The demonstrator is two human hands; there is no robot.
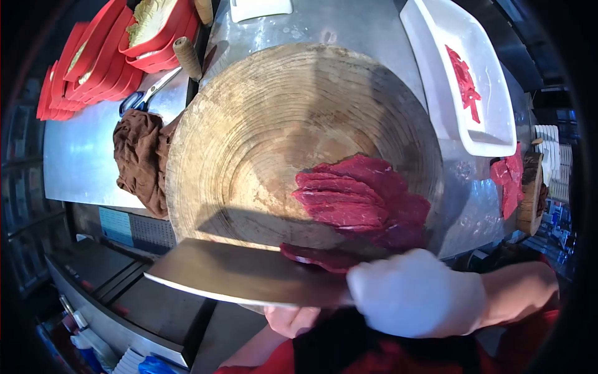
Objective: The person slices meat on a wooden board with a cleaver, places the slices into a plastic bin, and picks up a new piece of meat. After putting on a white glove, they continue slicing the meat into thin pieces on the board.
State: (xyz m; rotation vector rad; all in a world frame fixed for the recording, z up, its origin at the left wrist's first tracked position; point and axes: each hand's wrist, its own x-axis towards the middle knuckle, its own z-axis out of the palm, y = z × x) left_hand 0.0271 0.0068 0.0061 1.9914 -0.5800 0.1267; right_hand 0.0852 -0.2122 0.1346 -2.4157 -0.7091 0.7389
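In a white glove, my right hand (414, 293) is closed around the handle of a cleaver (243, 271). Its broad blade is tilted over the near edge of a round wooden chopping block (249, 118), pointing left. A strip of raw red meat (317, 257) shows along the blade's upper edge. My left hand (289, 319) is low and behind the blade, which hides most of its fingers. Overlapping slices of raw red meat (349, 199) lie fanned on the right half of the block, just beyond the cleaver.
Right of the block stands a white tub (430, 81) with cut meat strips (464, 84); more red meat (509, 181) lies beyond. At left are a brown cloth (140, 156), scissors (149, 90) and red baskets (103, 56). A wooden handle (187, 58) sticks up beside the block.
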